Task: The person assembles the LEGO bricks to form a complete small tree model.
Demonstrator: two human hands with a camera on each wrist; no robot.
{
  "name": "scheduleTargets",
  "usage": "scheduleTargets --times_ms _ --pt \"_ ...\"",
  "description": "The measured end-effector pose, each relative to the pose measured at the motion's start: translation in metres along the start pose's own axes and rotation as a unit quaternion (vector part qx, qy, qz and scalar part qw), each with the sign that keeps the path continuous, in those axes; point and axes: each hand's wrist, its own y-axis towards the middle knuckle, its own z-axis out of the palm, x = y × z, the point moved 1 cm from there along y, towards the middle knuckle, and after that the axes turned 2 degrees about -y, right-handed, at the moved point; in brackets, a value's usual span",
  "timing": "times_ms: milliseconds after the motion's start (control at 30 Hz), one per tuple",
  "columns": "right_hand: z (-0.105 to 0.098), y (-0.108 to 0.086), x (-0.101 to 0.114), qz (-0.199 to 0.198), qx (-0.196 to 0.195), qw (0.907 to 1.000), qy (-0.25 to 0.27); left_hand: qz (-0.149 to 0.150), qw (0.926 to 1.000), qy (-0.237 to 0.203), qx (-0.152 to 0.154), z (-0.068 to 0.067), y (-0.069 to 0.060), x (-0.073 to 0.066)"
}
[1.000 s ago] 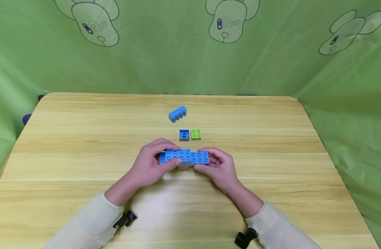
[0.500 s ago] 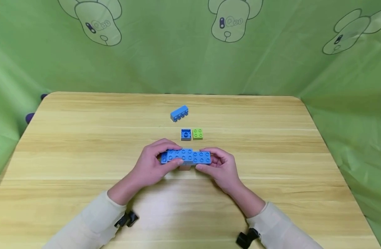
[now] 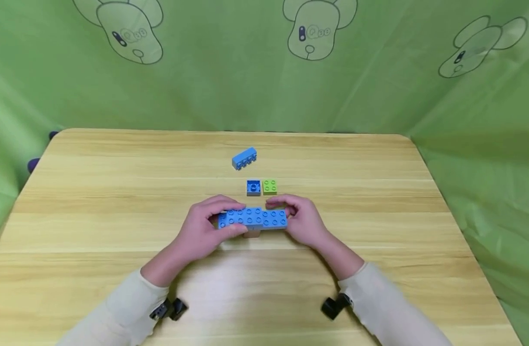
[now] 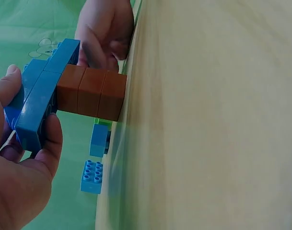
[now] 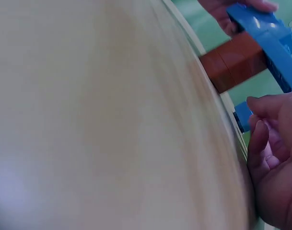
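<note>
My left hand [image 3: 200,230] grips the left end of a row of joined blue toy building bricks [image 3: 249,217], thumb in front and fingers behind. This row sits crosswise on a short column of several stacked brown bricks [image 4: 90,91], which stands on the table. At the row's right end is my right hand [image 3: 305,222]; its fingers reach behind the bricks, loosely bent and pinching nothing. In the right wrist view, the right thumb and fingers [image 5: 261,136] are apart from the blue row. The head view hides most of the brown column.
Beyond the hands, a small upturned blue brick [image 3: 253,188] lies beside a lime green brick [image 3: 270,187]. Farther back, a longer blue brick [image 3: 244,158] rests on its side. The wooden table [image 3: 355,163] ends at a green curtain [image 3: 229,91].
My right hand has let go of the row's right end, its thumb drawn away and its fingers moved behind. My left hand keeps its grip. The head view has shifted slightly.
</note>
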Motion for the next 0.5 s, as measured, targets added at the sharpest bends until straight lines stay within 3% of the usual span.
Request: scheduleTargets --times_ms 133,300,500 --pt "0.0 0.022 -0.002 0.007 -0.02 0.9978 -0.063 0.0 1.0 -0.002 0.002 0.0 0.0 0.0" --pt "0.002 0.042 -0.003 0.014 -0.046 0.9947 -0.091 -0.001 1.0 -0.003 0.004 0.0 0.001 -0.002" --pt "0.011 0.059 -0.004 0.009 -0.048 0.9888 -0.141 0.005 1.0 -0.001 0.003 -0.002 0.001 -0.002"
